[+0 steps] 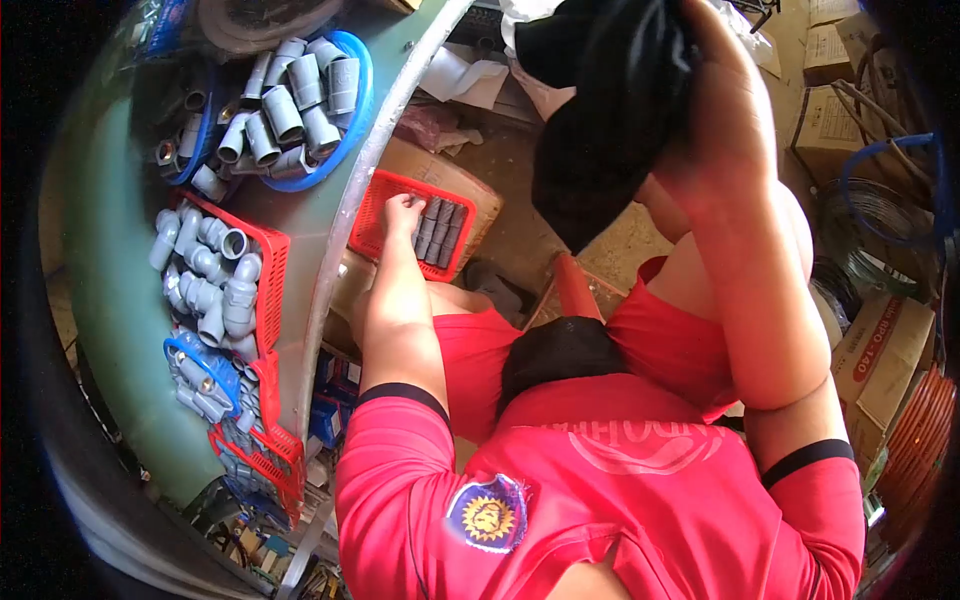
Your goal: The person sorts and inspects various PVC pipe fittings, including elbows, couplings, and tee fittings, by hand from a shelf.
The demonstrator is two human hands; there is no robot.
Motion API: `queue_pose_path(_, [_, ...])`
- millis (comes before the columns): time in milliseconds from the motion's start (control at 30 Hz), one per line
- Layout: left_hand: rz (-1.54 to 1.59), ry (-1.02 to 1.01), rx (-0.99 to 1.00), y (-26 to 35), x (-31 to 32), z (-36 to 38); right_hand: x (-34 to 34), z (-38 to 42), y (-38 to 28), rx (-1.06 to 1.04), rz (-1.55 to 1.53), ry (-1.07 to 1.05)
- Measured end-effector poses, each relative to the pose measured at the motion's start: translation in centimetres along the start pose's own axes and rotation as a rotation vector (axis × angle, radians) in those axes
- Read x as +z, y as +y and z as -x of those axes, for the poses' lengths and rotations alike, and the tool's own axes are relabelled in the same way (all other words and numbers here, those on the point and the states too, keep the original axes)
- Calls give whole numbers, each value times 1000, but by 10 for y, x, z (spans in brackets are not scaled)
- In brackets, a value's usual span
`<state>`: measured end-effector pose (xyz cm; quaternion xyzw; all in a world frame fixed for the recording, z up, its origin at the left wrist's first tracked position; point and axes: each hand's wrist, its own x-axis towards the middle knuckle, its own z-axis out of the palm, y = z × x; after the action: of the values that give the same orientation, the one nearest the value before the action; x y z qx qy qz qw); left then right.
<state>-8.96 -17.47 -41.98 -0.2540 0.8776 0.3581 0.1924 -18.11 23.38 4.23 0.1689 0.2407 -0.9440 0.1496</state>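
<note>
My left hand [402, 213] reaches into a red plastic basket [368, 222], fingers bent together at its inner side. What they hold, if anything, is too small to make out. Right beside these fingers, dark grey pipe pieces [438, 232] lie in neat rows within the basket. My right hand [725, 125], blurred by motion, is raised high at the upper right. It grips a black cloth [610, 120] that hangs down in loose folds.
On the left, a glass-topped counter [330, 215] carries a blue basket [366, 95] of grey pipe couplings [283, 113] and red baskets [272, 290] with grey elbow fittings [205, 260]. Cardboard [480, 200] lies beneath the red basket. Boxes [880, 345] and coiled orange pipe [915, 440] stand at right.
</note>
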Motion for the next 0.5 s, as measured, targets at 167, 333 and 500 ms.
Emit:
queue_pose_path(167, [168,28,48,-23,7,-21,-2,-6,-3,-66,53,-95])
queue_pose_path(333, [263,10,83,-44,25,-39,-6,-11,-4,-24,-45,-40])
queue_pose_path(500, [-13,7,81,-20,20,-18,-12,-12,-1,6,-20,-64])
